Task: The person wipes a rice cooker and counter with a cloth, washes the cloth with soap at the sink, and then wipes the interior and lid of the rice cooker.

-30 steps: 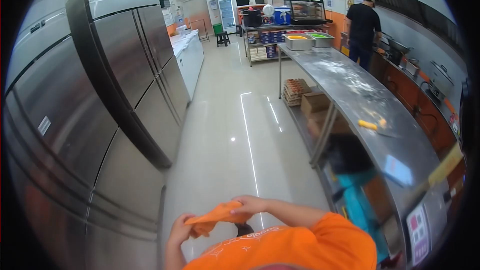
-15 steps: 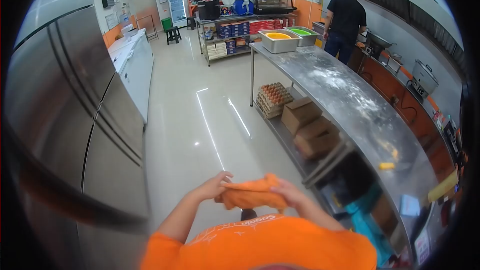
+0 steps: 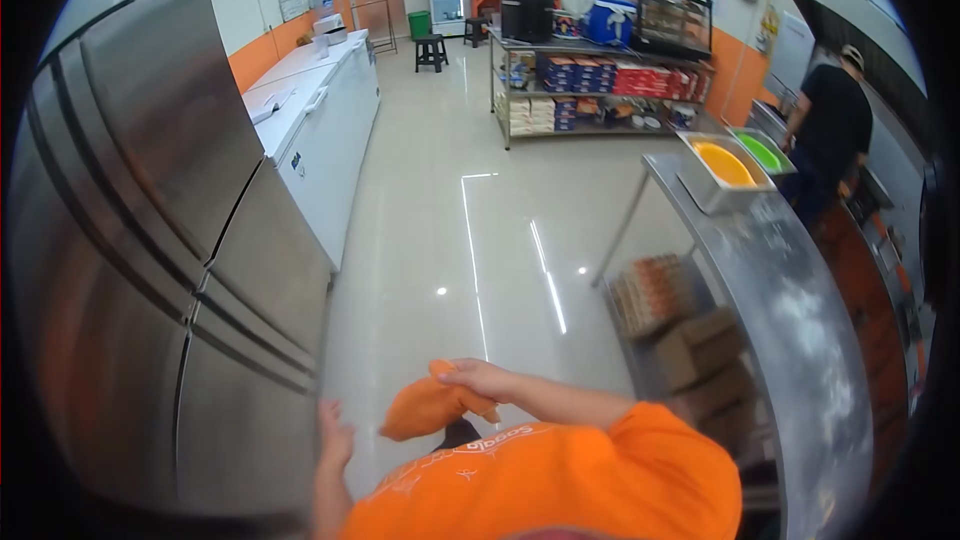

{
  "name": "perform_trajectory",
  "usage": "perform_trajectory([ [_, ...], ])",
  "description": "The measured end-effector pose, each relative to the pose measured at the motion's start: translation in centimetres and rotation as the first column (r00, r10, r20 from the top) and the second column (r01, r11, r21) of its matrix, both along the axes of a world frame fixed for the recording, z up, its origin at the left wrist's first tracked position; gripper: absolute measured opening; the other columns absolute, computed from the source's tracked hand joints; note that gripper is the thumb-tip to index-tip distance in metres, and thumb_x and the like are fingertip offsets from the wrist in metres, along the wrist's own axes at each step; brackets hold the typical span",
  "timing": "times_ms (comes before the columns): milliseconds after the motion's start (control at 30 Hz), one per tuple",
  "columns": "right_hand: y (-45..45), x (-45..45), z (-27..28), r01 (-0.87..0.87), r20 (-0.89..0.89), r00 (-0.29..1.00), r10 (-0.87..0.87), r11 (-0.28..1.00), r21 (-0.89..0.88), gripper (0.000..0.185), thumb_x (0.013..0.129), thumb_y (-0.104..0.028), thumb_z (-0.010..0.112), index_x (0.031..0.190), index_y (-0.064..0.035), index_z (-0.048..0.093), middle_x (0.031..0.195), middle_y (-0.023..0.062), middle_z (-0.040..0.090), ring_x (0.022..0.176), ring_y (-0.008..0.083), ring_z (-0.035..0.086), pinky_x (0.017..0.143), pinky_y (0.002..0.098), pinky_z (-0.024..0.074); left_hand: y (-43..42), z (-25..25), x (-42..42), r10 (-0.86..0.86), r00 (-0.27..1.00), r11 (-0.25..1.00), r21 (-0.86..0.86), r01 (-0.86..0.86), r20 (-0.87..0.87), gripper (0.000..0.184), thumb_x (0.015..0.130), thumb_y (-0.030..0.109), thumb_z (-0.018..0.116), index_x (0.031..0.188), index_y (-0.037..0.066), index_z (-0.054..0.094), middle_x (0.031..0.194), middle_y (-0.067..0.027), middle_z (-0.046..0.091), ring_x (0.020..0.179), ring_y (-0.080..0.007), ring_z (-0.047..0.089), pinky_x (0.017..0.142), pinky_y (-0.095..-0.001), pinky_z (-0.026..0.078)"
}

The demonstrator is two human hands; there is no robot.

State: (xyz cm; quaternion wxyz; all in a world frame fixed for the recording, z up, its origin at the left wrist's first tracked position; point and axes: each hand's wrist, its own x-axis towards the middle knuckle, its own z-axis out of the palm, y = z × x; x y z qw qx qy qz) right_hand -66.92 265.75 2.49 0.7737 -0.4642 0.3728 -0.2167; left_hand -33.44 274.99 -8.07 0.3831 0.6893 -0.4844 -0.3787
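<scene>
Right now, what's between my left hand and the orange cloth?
Nothing: in the head view, your left hand and the orange cloth are apart, with only the pale floor showing through the gap.

- Left: refrigerator [image 3: 150,130], freezer [image 3: 335,150] beyond it.
- Ahead: rack [image 3: 600,94], packages [image 3: 580,75] on it.
- Right: worktop [image 3: 810,340], pans [image 3: 705,185] on its far end, egg trays [image 3: 650,297] and cartons [image 3: 700,347] beneath.
- Right of worktop: person [image 3: 832,125].

Passable floor [image 3: 420,200] runs toward twelve o'clock. The steel fridge [image 3: 240,270] blocks nine to ten, the white freezer [image 3: 325,160] eleven. The metal table [image 3: 815,315] bars two o'clock, the shelf rack [image 3: 600,93] one; a black stool [image 3: 431,52] stands far off at twelve.
</scene>
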Motion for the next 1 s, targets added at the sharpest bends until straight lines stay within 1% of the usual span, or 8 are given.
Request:
perform_trajectory([
  [133, -16.4, -0.9, -0.9, 0.181, 0.221, 0.955, -0.196, 0.98, 0.086, 0.035, 0.092, -0.028, 0.05, 0.115, -0.0009, 0.05, 0.108, 0.0086, 0.057, 0.098, 0.017, 0.057, 0.082, 0.0306, 0.0481, -11.6, -1.9, 6.8, 0.211, 0.974, 0.967, 0.164, -0.195, -0.085, 0.053, 0.08, 0.004, 0.046, 0.132, 0.004, 0.035, 0.134, -0.018, 0.039, 0.12, -0.031, 0.042, 0.099, -0.0401, 0.035],
  [200, -23.6, -2.8, -4.4, 0.315, 0.121, 0.934, -0.337, 0.934, 0.168, 0.035, 0.091, -0.029, 0.05, 0.113, -0.0006, 0.051, 0.108, 0.0097, 0.057, 0.097, 0.0188, 0.058, 0.08, 0.0313, 0.0493, -20.6, -6.8, 8.8, -0.131, 0.914, 0.796, 0.591, -0.134, 0.385, 0.044, 0.085, 0.016, 0.049, 0.126, 0.004, 0.045, 0.132, -0.0194, 0.044, 0.12, -0.0324, 0.043, 0.099, -0.0403, 0.036],
  [267, -27.9, -5.6, -6.4, 0.369, -0.306, 0.907, -0.289, 0.895, 0.249, 0.043, 0.09, -0.034, 0.052, 0.116, -0.0002, 0.049, 0.107, 0.0113, 0.056, 0.094, 0.0178, 0.057, 0.079, 0.0301, 0.0477, -31.3, -4.0, 5.1, -0.628, 0.698, 0.66, 0.71, 0.245, 0.343, 0.043, 0.086, 0.026, 0.053, 0.122, 0.004, 0.051, 0.13, -0.0197, 0.046, 0.12, -0.0331, 0.044, 0.099, -0.0391, 0.037],
  [567, -50.6, -17.5, -1.7, 0.705, -0.251, 0.472, -0.845, 0.532, -0.469, 0.028, 0.091, -0.023, 0.051, 0.109, -0.0009, 0.054, 0.096, 0.0062, 0.06, 0.086, 0.0133, 0.057, 0.074, 0.0294, 0.0474, -80.9, 9.4, -14.4, -0.655, 0.548, 0.654, 0.027, 0.756, 0.521, 0.036, 0.086, 0.023, 0.054, 0.117, 0.004, 0.055, 0.12, -0.0167, 0.054, 0.109, -0.0311, 0.052, 0.094, -0.0375, 0.041],
  [700, -69.7, -21.4, 0.2, 0.861, 0.035, 0.203, -0.979, 0.161, -0.481, 0.026, 0.092, -0.021, 0.049, 0.111, -0.0033, 0.051, 0.094, 0.0056, 0.058, 0.082, 0.0142, 0.056, 0.071, 0.0296, 0.0477, -96.4, 2.6, -13.3, -0.465, 0.82, 0.858, -0.057, 0.51, 0.333, 0.03, 0.087, 0.02, 0.052, 0.11, 0.003, 0.058, 0.113, -0.0172, 0.058, 0.107, -0.0308, 0.054, 0.092, -0.0373, 0.042],
  [800, -83.1, -21.2, 6.2, 0.944, 0.176, 0.328, -0.928, 0.313, -0.106, 0.031, 0.094, -0.026, 0.044, 0.116, -0.0051, 0.047, 0.095, 0.0055, 0.056, 0.082, 0.0176, 0.057, 0.071, 0.0302, 0.0484, -99.8, -10.0, -4.0, -0.407, 0.741, 0.911, 0.299, 0.285, 0.535, 0.035, 0.09, 0.025, 0.045, 0.113, 0.002, 0.055, 0.112, -0.019, 0.058, 0.106, -0.0323, 0.055, 0.092, -0.0404, 0.042],
  [867, -91.8, -21.4, 8.2, 0.919, 0.243, 0.392, -0.887, 0.391, -0.057, 0.034, 0.095, -0.03, 0.041, 0.117, -0.0055, 0.046, 0.096, 0.006, 0.057, 0.083, 0.0187, 0.057, 0.071, 0.0308, 0.0487, -98.1, -11.9, 0.0, -0.577, 0.662, 0.713, 0.69, 0.124, 0.478, 0.037, 0.092, 0.028, 0.039, 0.113, 0.002, 0.055, 0.113, -0.0205, 0.057, 0.107, -0.034, 0.054, 0.092, -0.0429, 0.042],
  [1000, -109.3, -19.5, 10.1, 0.802, 0.668, 0.382, -0.639, 0.588, 0.103, 0.04, 0.096, -0.035, 0.033, 0.122, -0.0064, 0.044, 0.099, 0.0078, 0.058, 0.088, 0.0205, 0.058, 0.077, 0.0343, 0.048, -98.6, -14.7, 5.1, -0.559, 0.761, 0.468, 0.883, -0.039, 0.33, 0.038, 0.092, 0.028, 0.038, 0.115, 0.002, 0.054, 0.114, -0.0211, 0.056, 0.108, -0.0344, 0.053, 0.093, -0.0429, 0.041],
])
